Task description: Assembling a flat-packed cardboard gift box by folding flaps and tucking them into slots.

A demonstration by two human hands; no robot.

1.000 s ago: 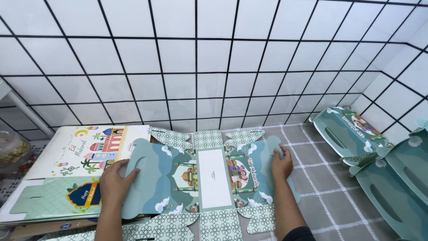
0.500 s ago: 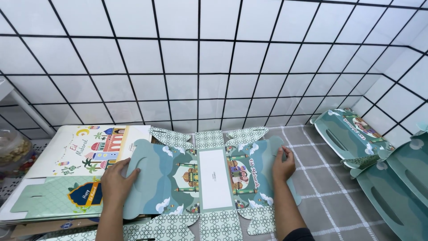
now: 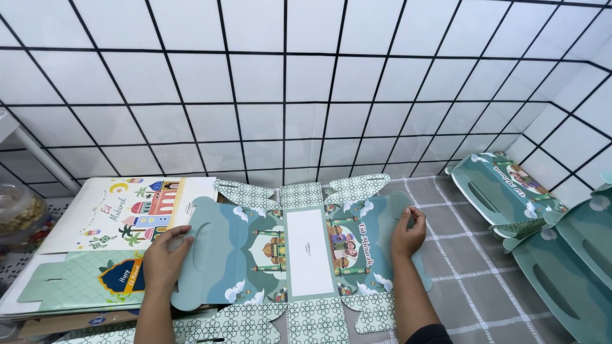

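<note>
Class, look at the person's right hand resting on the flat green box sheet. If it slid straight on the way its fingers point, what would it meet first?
The right hand points up-left across the flat box sheet. It would probably cross the sheet's upper flap first, then reach the tiled wall, though depth is unclear.

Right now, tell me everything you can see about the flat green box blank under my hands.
The unfolded box blank looks like thin printed card, teal with clouds and buildings, a white centre panel, patterned flaps along its edges and handle slots. It lies on the checked mat, its left panel lifted. The left hand grips the left edge; the right hand presses the right panel.
</note>
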